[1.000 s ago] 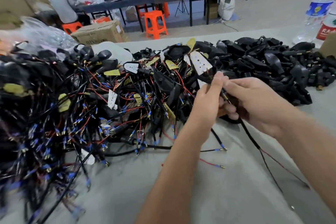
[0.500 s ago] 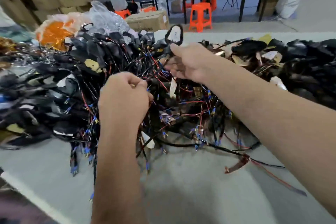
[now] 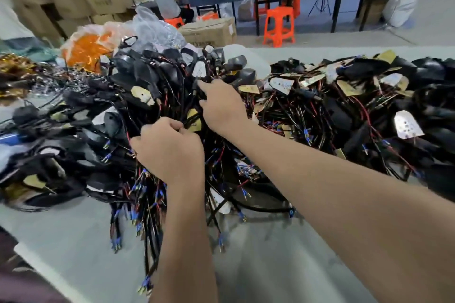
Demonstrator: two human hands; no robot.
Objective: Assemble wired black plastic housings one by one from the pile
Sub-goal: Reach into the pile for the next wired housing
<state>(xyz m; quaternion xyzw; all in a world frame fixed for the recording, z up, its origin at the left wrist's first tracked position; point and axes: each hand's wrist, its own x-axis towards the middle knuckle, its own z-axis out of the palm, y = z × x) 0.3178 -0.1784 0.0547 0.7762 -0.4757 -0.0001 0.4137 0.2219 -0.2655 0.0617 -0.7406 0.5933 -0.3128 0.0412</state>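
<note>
Head: fingers (image 3: pixel 181 128) amid pile (image 3: pixel 152 96) wires.

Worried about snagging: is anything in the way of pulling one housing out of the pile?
Yes. Both the left hand and right hand are buried in tangled wires lying across the housings.

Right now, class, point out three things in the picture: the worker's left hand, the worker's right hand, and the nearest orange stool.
left hand (image 3: pixel 170 150), head view, on the back of the hand.
right hand (image 3: pixel 222 106), head view, on the back of the hand.
orange stool (image 3: pixel 279 24), head view, on its front legs.
</note>
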